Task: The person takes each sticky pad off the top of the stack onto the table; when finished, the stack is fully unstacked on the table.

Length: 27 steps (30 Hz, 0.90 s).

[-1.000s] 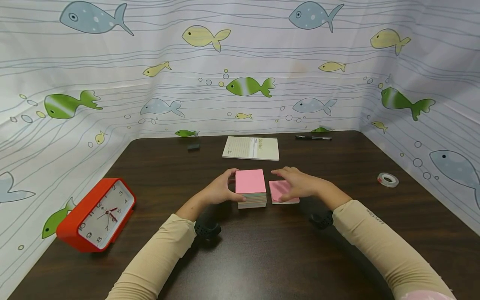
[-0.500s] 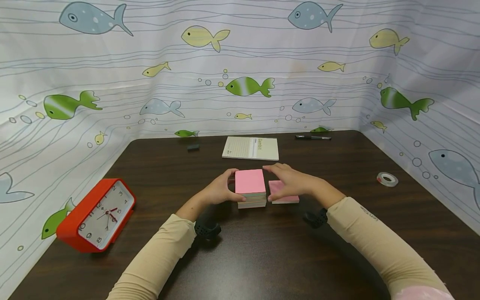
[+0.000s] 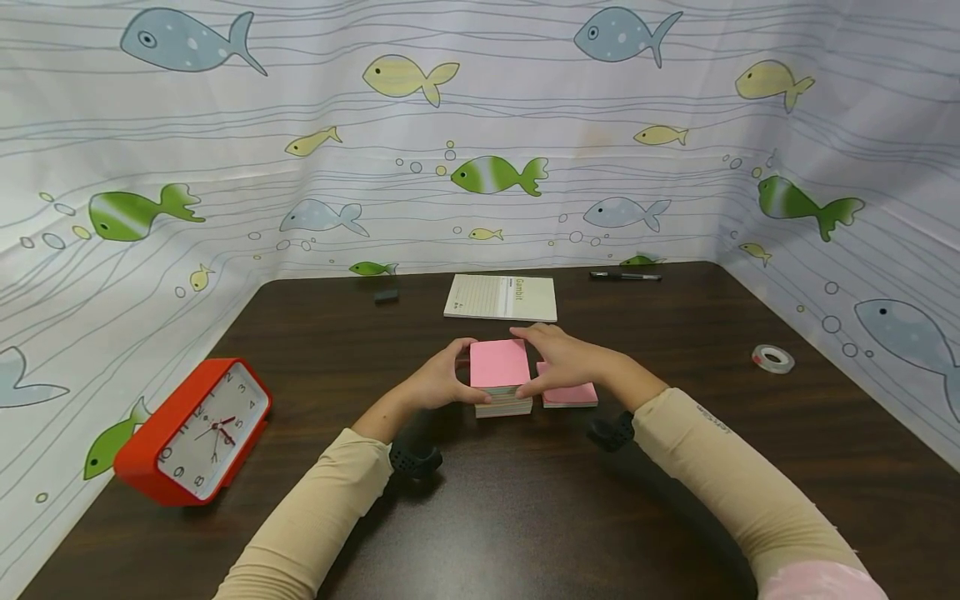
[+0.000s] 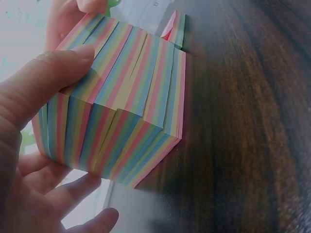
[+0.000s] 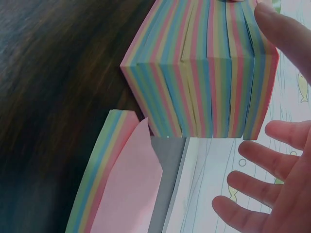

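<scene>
A tall stack of sticky note pads, pink on top with striped pastel sides, stands at the table's middle. My left hand holds its left side, thumb on the front face and fingers toward the back. In the left wrist view the stack's layers sit slightly uneven. My right hand spans the stack's right side with fingers extended; its thumb overlaps the top pad's edge, and the other fingers stay apart from the paper. Beside the stack lies a thinner pink pad, its top sheet curling up.
Behind the stack lies a notebook, with a small dark block to its left and a black pen to its right. A red alarm clock stands at left, a tape roll at right. Fish-print curtains enclose the table.
My right hand has moved left, from over the thin pad to the right side of the tall stack. My left hand and the stack have stayed in place.
</scene>
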Each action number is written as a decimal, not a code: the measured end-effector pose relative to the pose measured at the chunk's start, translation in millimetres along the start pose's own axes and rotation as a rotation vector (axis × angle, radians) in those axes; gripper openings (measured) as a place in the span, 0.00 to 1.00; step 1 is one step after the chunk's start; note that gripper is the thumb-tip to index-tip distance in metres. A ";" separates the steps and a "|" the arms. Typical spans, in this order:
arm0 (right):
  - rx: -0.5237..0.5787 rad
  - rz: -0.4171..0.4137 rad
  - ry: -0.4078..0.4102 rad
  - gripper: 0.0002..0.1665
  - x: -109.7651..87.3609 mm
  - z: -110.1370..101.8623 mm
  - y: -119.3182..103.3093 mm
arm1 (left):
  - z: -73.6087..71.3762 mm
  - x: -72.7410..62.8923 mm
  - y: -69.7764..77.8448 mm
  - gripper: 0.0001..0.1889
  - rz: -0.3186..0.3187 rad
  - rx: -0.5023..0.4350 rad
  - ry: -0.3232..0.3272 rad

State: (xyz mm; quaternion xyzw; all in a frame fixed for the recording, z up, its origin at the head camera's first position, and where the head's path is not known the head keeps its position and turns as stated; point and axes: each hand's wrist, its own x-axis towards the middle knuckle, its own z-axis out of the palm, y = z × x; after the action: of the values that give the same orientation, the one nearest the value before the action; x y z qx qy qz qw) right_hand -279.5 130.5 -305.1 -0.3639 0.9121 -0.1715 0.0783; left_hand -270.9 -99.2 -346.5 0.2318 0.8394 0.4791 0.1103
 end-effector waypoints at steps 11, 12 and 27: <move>-0.038 0.012 -0.027 0.57 12.5 3.6 -6.7 | 0.4 0.6 -1.1 0.47 -0.003 0.018 0.009; -0.042 0.016 -0.029 0.57 12.9 4.0 -6.8 | 0.4 0.6 -0.9 0.47 -0.004 0.020 0.009; -0.030 0.048 -0.031 0.55 13.4 4.5 -7.5 | 0.5 1.5 -0.9 0.46 -0.010 0.025 0.009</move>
State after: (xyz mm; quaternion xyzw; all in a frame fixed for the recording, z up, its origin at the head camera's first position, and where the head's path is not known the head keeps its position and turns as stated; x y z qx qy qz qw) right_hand -283.2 115.0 -306.7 -0.3458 0.9217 -0.1500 0.0911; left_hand -272.2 -98.5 -347.5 0.2267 0.8470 0.4690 0.1060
